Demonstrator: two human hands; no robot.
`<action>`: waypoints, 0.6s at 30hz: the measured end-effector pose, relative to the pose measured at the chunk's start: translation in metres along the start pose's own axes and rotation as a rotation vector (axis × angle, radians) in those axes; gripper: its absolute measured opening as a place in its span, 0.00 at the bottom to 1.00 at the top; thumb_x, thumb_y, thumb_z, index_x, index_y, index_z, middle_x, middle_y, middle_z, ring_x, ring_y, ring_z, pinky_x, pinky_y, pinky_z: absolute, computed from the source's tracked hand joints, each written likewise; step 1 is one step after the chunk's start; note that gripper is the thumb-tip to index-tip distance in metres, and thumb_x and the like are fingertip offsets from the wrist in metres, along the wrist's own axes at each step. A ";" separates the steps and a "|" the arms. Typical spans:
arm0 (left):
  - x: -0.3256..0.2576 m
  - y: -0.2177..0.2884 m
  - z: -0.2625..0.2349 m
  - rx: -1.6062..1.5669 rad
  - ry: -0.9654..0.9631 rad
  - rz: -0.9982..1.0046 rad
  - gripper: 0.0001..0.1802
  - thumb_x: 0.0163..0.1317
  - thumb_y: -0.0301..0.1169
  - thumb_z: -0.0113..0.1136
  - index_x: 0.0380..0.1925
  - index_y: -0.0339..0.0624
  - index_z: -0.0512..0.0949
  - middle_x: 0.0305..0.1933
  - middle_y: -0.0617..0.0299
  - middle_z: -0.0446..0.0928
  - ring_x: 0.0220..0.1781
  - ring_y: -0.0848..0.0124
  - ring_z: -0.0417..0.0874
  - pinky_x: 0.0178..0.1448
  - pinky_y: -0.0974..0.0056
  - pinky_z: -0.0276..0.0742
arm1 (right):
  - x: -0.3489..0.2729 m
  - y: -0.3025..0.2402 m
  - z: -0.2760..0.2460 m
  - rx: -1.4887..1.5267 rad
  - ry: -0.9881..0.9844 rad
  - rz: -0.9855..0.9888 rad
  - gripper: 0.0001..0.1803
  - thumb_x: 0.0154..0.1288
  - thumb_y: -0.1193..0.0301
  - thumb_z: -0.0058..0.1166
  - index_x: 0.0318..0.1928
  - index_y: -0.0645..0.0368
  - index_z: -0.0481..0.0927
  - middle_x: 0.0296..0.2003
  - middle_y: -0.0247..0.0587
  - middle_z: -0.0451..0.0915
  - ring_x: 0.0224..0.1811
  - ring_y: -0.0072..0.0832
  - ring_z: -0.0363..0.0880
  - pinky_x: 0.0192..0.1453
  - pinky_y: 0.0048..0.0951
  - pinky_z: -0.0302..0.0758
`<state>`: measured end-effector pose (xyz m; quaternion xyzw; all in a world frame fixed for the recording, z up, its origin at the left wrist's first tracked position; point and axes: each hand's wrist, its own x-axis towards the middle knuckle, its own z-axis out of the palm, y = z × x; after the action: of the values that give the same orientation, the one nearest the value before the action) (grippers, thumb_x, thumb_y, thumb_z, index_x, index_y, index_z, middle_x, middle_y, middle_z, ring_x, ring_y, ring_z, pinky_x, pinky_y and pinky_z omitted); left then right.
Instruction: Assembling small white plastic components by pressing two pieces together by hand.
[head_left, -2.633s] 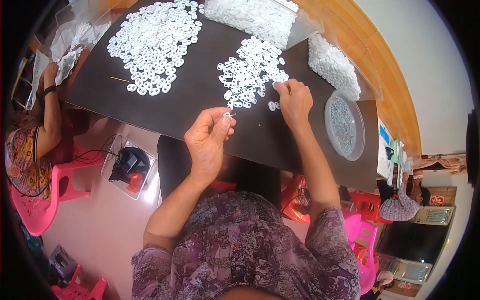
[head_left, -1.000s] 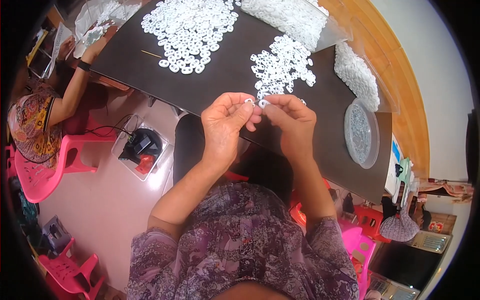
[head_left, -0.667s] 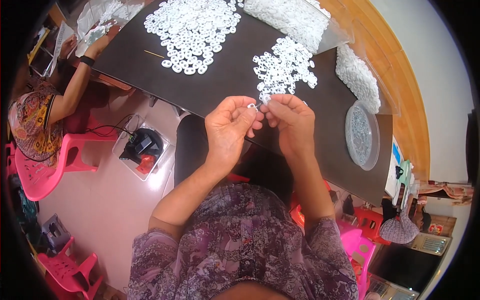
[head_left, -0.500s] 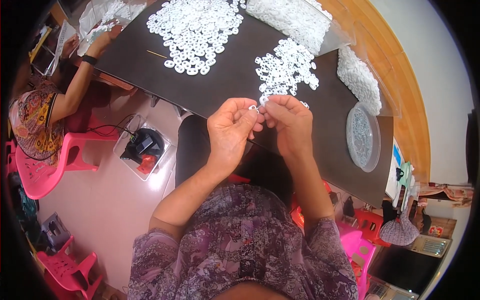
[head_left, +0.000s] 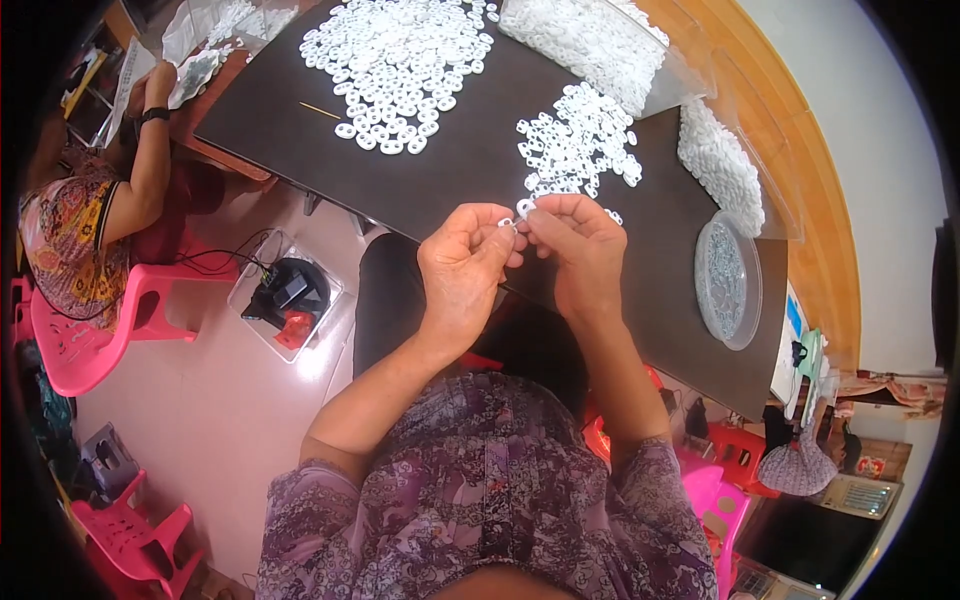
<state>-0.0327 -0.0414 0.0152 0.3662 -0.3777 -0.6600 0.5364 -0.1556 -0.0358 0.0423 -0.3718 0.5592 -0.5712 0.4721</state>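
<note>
The left hand and the right hand were raised together just over the near edge of the dark bench. Each hand pinched a small white ring between thumb and finger, and the two pieces met at the fingertips. It looked like the step of pushing two small parts together. The next move would call for a gentle, straight squeeze so nothing slipped and fell.

At 10 o'clock from the hands lay a big pile of rings. At 12 o'clock sat a smaller pile, very near. At 3 o'clock stood a round tray, close to the bench's right edge. Bare bench lay between the piles, so there was room to move.
</note>
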 end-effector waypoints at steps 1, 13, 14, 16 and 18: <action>0.000 0.000 0.000 0.003 0.002 -0.002 0.07 0.63 0.24 0.53 0.39 0.32 0.75 0.31 0.61 0.80 0.27 0.81 0.78 0.27 0.78 0.70 | 0.000 0.000 0.000 0.006 0.003 0.003 0.09 0.56 0.78 0.58 0.37 0.67 0.77 0.28 0.40 0.81 0.27 0.19 0.76 0.30 0.16 0.68; 0.002 0.002 -0.004 -0.018 0.001 -0.033 0.07 0.63 0.23 0.53 0.39 0.31 0.75 0.31 0.60 0.80 0.26 0.79 0.78 0.27 0.78 0.71 | 0.004 0.001 -0.002 0.066 -0.018 0.076 0.08 0.55 0.79 0.56 0.37 0.68 0.76 0.28 0.43 0.80 0.26 0.22 0.76 0.31 0.18 0.69; 0.002 0.001 -0.004 -0.015 0.000 -0.038 0.07 0.63 0.23 0.53 0.39 0.31 0.75 0.31 0.59 0.80 0.26 0.79 0.78 0.27 0.78 0.71 | 0.004 0.001 -0.001 0.068 -0.016 0.081 0.08 0.55 0.79 0.56 0.37 0.68 0.76 0.28 0.43 0.80 0.26 0.22 0.77 0.31 0.18 0.70; 0.001 0.001 -0.005 -0.010 0.004 -0.035 0.07 0.63 0.23 0.53 0.39 0.31 0.75 0.30 0.59 0.80 0.26 0.79 0.78 0.27 0.78 0.71 | 0.003 0.001 0.000 0.048 -0.011 0.070 0.08 0.56 0.79 0.56 0.37 0.68 0.76 0.28 0.43 0.80 0.26 0.22 0.77 0.31 0.18 0.70; 0.002 0.002 -0.005 -0.004 0.008 -0.032 0.07 0.63 0.23 0.53 0.39 0.31 0.75 0.30 0.59 0.80 0.26 0.79 0.78 0.27 0.78 0.71 | 0.004 0.001 0.001 0.028 -0.006 0.058 0.08 0.56 0.79 0.56 0.37 0.68 0.76 0.28 0.43 0.80 0.26 0.22 0.77 0.31 0.18 0.70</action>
<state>-0.0274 -0.0437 0.0145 0.3738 -0.3682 -0.6678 0.5280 -0.1554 -0.0394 0.0406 -0.3506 0.5603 -0.5640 0.4950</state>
